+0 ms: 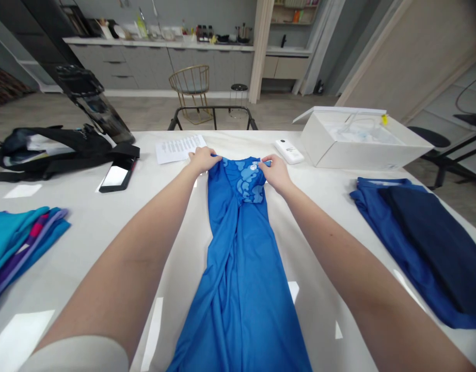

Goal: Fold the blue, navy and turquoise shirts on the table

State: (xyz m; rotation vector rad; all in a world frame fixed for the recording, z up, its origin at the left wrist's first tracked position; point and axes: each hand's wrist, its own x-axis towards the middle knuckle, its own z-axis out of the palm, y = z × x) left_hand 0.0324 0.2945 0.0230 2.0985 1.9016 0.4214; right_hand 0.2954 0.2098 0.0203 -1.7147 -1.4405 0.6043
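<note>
A long bright-blue garment [241,268] lies lengthwise on the white table [179,289], wrinkled along its middle and spreading wider toward me. Light-blue patterned cloth with a small white mark shows at its far end; whether it is trousers or a dress I cannot tell. My left hand [203,159] pinches the far left corner. At the far right corner, my right hand [277,171] grips the edge between thumb and fingers. Both arms reach out straight along the garment's sides. Its near end runs out of the picture.
Folded dark-blue clothes [427,243] lie at right, a colourful clothes stack [21,243] at left. Along the back stand a white box [362,139], a small white device [289,151], a printed sheet [179,148], a phone [117,174] and a black bag [60,150].
</note>
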